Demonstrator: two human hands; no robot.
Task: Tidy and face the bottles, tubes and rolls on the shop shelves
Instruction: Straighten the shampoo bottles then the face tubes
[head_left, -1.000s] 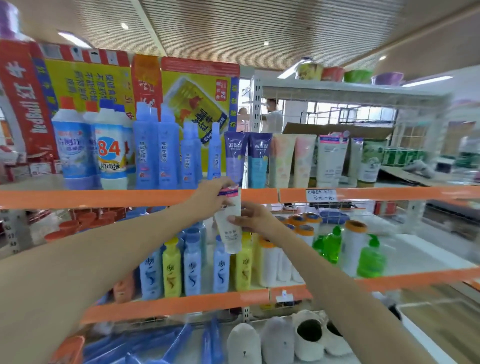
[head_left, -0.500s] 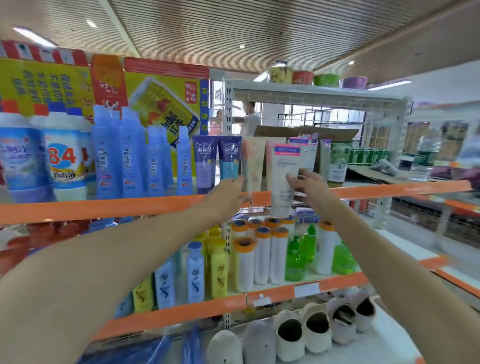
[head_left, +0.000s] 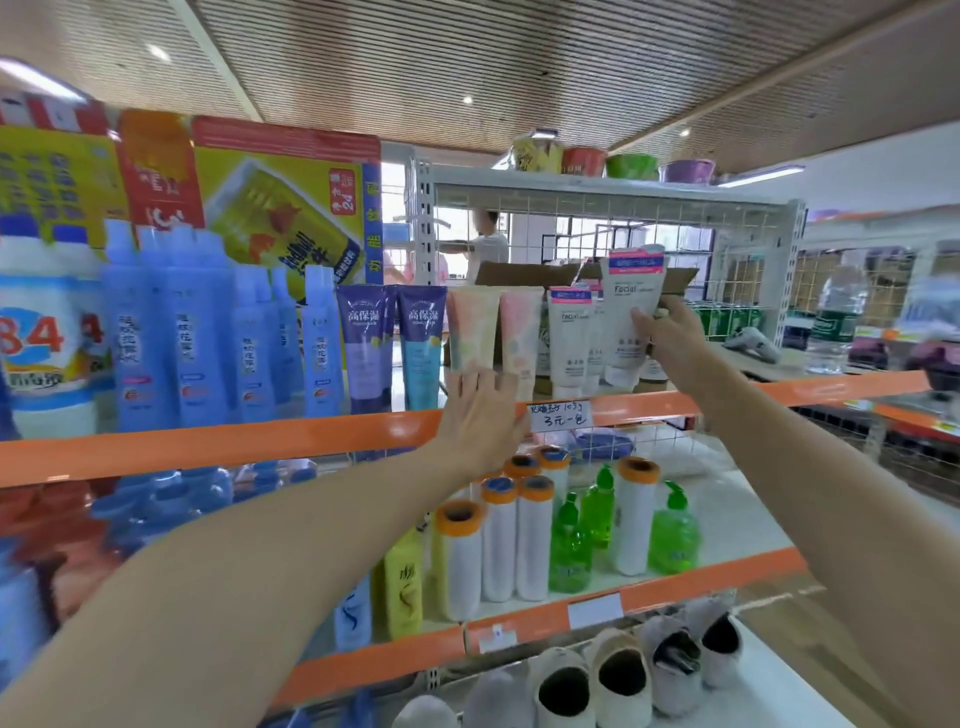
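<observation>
One white facial-cleanser tube (head_left: 632, 306) with a pink band at its top is held up in the right hand (head_left: 675, 338), fingers clasped around its lower half, above the right part of the upper orange shelf (head_left: 218, 447). It is raised higher than the standing tubes, tilted slightly, just right of one matching white tube (head_left: 569, 338) that stands on the shelf. At least one more white tube shows between them, partly hidden. Leftward along the same shelf stand two pastel tubes (head_left: 493, 332), then two tubes in purple and teal (head_left: 392, 345), then a row of about six blue bottles (head_left: 208, 332), blurred, and a large white bottle (head_left: 44, 338) marked 84 at the far left. The left hand (head_left: 480, 415) lies flat against the shelf edge, fingers spread and gripping nothing, touching the foot of the pastel tubes beside a handwritten price tag (head_left: 560, 414). On the lower shelf (head_left: 701, 582) stand six white rolls (head_left: 498, 545) with orange ends and four green pump bottles (head_left: 570, 551).
</observation>
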